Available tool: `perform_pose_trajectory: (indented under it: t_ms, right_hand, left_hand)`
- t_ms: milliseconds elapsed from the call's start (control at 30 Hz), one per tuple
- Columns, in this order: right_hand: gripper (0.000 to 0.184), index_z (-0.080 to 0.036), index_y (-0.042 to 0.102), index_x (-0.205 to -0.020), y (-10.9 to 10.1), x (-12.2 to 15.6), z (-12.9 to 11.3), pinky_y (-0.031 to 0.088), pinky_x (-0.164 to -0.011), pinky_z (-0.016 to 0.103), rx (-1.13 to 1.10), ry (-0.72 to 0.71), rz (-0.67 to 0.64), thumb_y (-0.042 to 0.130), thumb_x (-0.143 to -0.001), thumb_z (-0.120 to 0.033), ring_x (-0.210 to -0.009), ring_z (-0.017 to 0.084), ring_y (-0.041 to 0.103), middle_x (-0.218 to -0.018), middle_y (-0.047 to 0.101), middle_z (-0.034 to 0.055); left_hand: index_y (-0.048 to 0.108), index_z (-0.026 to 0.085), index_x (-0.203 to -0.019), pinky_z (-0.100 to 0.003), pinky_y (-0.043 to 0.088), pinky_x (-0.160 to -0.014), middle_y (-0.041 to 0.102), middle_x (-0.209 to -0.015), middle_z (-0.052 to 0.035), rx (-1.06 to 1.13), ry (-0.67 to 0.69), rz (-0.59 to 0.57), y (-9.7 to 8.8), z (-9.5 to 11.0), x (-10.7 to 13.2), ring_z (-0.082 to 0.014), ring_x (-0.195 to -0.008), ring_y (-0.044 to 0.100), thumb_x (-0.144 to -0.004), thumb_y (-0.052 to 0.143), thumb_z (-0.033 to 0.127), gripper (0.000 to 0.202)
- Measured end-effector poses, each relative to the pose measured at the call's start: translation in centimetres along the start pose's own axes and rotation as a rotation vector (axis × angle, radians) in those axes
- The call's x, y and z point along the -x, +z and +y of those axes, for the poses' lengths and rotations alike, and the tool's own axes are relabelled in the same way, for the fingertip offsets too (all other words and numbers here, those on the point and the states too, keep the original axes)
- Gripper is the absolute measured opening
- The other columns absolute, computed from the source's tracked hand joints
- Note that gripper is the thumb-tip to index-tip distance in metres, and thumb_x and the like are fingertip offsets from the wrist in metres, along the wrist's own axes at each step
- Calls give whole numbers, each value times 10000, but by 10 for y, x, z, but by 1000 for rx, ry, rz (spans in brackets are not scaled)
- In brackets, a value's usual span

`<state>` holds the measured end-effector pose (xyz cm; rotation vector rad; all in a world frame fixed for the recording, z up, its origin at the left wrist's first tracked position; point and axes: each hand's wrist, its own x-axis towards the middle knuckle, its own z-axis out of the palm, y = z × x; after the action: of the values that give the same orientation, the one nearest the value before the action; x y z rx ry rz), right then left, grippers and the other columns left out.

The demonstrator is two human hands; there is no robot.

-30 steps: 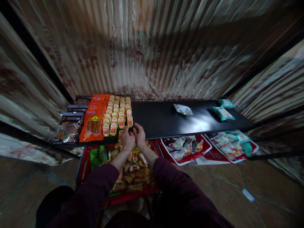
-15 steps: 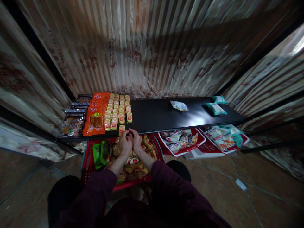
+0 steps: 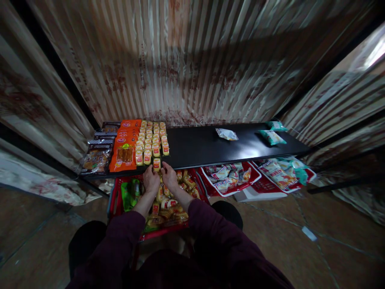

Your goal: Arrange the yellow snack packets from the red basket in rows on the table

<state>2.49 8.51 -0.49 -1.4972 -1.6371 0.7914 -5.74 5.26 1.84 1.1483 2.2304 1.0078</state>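
The person's left hand [image 3: 151, 179] and right hand [image 3: 170, 176] are resting at the front edge of the black shelf [image 3: 198, 146], toward its left end, with the palms partly turned to each other. A small yellow pack [image 3: 157, 164] is sitting at that edge of the shelf, between the hands, its red label facing the person. The fingers of both hands are bending loosely beside it; whether they are gripping the pack, one cannot tell.

Farther back on the left part of the shelf, rows of yellow packs [image 3: 148, 140] are standing close together. Orange bags [image 3: 124, 146] are lying nearer the shelf's left end, and dark bags [image 3: 98, 156] are filling that end itself. A white packet [image 3: 227, 134] is lying right of the shelf's middle, while two teal packets [image 3: 272, 137] are lying near its right end.

Below the shelf's front edge, under the hands, a red basket [image 3: 164, 231] is holding more yellow-wrapped packs and some green packages [image 3: 130, 194]. Behind the shelf, striped cloth [image 3: 192, 64] is hanging.
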Motion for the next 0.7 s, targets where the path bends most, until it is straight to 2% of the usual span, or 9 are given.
perform_pose_trajectory:
  t_ms: [167, 267, 367, 567, 700]
  right_hand:
    - [317, -228, 659, -1081, 2, -1, 1, 488, -912, 307, -69, -16, -84, 505, -815, -151, -953, 170, 653, -1074, 704, 39]
    - [313, -227, 654, -1065, 3, 0, 2, 498, -884, 296, -95, 8, -90, 535, -788, -144, -900, 155, 654, -1032, 711, 29]
    - [308, -216, 649, -1052, 3, 1, 2, 505, -869, 303, -129, 23, -84, 551, -770, -138, -889, 157, 653, -1030, 706, 37]
    - [373, -210, 616, -1103, 6, -6, 1, 492, -899, 326, -176, -39, -29, 551, -747, -117, -937, 167, 626, -1068, 673, 46]
    - [442, -198, 583, -1155, 8, -15, 1, 486, -914, 331, -212, -91, 18, 536, -729, -89, -974, 173, 604, -1106, 642, 60]
  left_hand:
    - [572, 209, -1205, -301, 423, -932, 653, -1173, -96, 4, -11, -66, 7, -3, -4, -200, -1086, 590, -827, 455, 175, 398]
    - [594, 200, -1168, -301, 448, -899, 669, -1109, -92, 63, -40, -38, 13, -7, -2, -196, -1023, 613, -803, 500, 156, 379]
    - [595, 210, -1152, -311, 459, -904, 667, -1063, -72, 147, 2, 7, 17, -12, -1, -185, -987, 622, -756, 541, 105, 413]
    - [592, 184, -1141, -304, 454, -936, 619, -1126, -88, 166, 85, 93, 15, -5, -8, -177, -1045, 596, -737, 480, 40, 444]
    - [598, 157, -1120, -292, 436, -963, 630, -1140, -89, 194, 117, 71, 15, 3, -16, -168, -1070, 585, -723, 435, 12, 453]
